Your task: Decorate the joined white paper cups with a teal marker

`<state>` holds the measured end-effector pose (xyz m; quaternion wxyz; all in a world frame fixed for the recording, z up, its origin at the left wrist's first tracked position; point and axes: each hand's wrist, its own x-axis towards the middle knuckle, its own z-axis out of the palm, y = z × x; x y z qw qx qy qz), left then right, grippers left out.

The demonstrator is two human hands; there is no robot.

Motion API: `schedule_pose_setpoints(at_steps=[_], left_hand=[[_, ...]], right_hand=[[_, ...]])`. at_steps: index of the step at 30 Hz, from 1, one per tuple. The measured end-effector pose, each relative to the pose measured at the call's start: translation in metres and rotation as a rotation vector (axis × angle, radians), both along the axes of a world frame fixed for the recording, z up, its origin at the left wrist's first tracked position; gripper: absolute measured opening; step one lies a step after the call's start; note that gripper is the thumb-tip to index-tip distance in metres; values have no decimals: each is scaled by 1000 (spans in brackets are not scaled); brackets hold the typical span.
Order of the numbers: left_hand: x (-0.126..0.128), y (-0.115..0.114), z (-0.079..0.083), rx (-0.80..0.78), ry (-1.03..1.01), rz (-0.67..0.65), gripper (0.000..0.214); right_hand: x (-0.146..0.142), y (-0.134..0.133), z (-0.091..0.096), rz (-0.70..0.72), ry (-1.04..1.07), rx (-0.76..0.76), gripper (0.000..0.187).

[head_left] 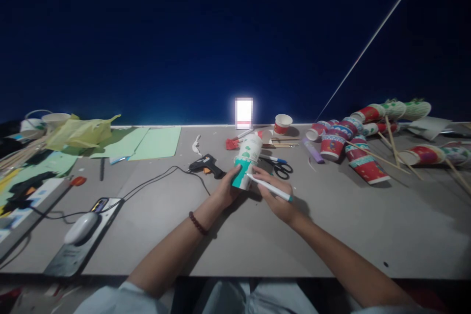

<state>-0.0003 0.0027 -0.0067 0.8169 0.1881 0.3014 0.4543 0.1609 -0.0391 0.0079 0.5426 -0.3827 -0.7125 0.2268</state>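
**Possible Faults, Then Grip and Pose**

Read clock directions from the teal-patterned cup [242, 176], taken as the centre of the dial, with twelve straight ahead. Locate it above the table [331, 225], seemingly joined end to end with the clover-printed cup [250, 148], between twelve and one o'clock.

Watch for smearing, a likely result of sliding the thumb of the left hand [230, 189] across possibly wet colour. Expect a stray line from letting the cup roll under the white marker [274, 190]. Avoid squeezing hard: likely to dent thin paper. Avoid twisting one cup against the other: liable to strain the joint. Guard against sweeping the right hand [277, 194] wide into the scissors [283, 170] at three o'clock, or the left into the glue gun [206, 166], between nine and ten.

Note the left hand reaching in from half past seven, curled partway closed around the cup, thumb along its side, most fingers hidden. Note the right reaching in from just past four, pinched closed on the marker, barrel sloping toward four, tip at the pattern's edge. Cannot confirm tip contact at this size.
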Motion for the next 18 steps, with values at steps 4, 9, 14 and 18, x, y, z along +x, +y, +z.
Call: schedule_pose_setpoints(at_steps=[4,9,14,18], left_hand=[[0,0,-1,-17,7,5,27],[-2,0,-1,8,-21,-35,30],[-1,1,-3,-5,6,-8,29],[0,1,-1,-17,20,32,27]], right_hand=[[0,0,-1,-14,11,-1,28],[0,0,-3,32,11,12,27],[0,0,-2,4,-3,-10,26],[1,1,-4,-12,-24,-23,26]])
